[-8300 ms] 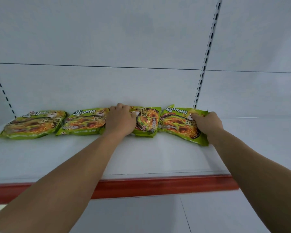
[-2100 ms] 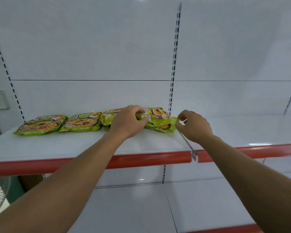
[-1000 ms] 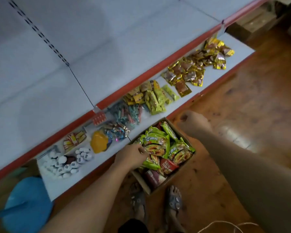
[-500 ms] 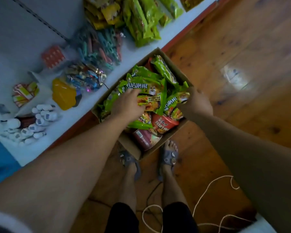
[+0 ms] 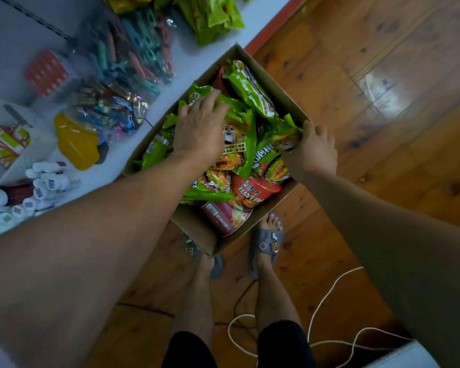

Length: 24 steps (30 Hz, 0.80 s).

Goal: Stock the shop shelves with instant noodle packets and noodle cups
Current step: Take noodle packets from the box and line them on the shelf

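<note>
An open cardboard box (image 5: 197, 231) stands on the wooden floor against the lowest shelf, full of green instant noodle packets and red noodle cups (image 5: 252, 192). My left hand (image 5: 199, 128) lies palm down on the top green packet (image 5: 237, 140), fingers stretched toward its far edge. My right hand (image 5: 312, 152) is at the box's right side, its fingers curled round the end of another green packet (image 5: 270, 154). A second red cup (image 5: 223, 217) lies at the box's near end.
The white bottom shelf (image 5: 191, 65) holds green packets (image 5: 213, 19), bags of clothes pegs (image 5: 133, 54), a yellow bag (image 5: 75, 144) and small white items (image 5: 43, 179). My feet in grey slippers (image 5: 266, 240) stand by the box. A white cord (image 5: 329, 288) lies on the floor.
I turned from the upper shelf with its green packets down to the box. Both hands have reached into it; the left has slid further up the top packet.
</note>
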Tool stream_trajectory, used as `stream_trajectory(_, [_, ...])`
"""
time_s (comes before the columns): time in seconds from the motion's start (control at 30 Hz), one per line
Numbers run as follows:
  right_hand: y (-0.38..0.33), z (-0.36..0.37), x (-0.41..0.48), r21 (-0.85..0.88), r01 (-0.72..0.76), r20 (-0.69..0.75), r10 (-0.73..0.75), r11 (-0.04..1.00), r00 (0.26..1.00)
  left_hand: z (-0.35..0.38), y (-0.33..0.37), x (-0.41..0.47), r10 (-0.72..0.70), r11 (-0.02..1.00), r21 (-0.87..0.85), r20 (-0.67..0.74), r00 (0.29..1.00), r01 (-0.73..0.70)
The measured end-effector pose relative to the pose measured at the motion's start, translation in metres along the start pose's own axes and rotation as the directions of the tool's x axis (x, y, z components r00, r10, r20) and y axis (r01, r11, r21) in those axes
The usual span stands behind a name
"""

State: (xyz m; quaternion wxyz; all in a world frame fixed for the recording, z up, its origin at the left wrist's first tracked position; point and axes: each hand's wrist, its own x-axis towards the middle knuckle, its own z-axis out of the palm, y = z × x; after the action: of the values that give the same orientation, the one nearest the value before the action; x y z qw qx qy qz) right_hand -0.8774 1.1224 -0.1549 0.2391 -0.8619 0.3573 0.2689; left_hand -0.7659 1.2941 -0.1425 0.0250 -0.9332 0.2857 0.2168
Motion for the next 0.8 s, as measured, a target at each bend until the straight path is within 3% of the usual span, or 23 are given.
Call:
stream_trajectory(0.17, [-0.001, -0.006, 0.001, -0.138, 0.068, -0.032, -0.073, 0.988, 0.997, -0.004, 0.005, -0.007, 0.02, 0.999, 0.034, 0.01, 1.0, -0.021])
stream_trajectory(0.33, [0.002, -0.01, -0.018, -0.044, 0.131, 0.007, -0.131, 0.99, 0.991, -0.021, 0.01, -0.01, 0.108, 0.992, 0.055, 0.03, 0.994, -0.109])
stream_trajectory(0.63, [0.002, -0.059, -0.07, 0.142, 0.075, -0.041, -0.069, 0.987, 0.997, -0.077, -0.001, -0.063, 0.019, 0.959, -0.283, 0.01, 1.0, -0.016])
stream_trajectory(0.8, [-0.008, -0.122, -0.111, 0.284, 0.069, -0.136, -0.031, 0.956, 0.99, -0.135, 0.004, -0.106, -0.122, 0.832, -0.553, -0.094, 0.988, 0.05])
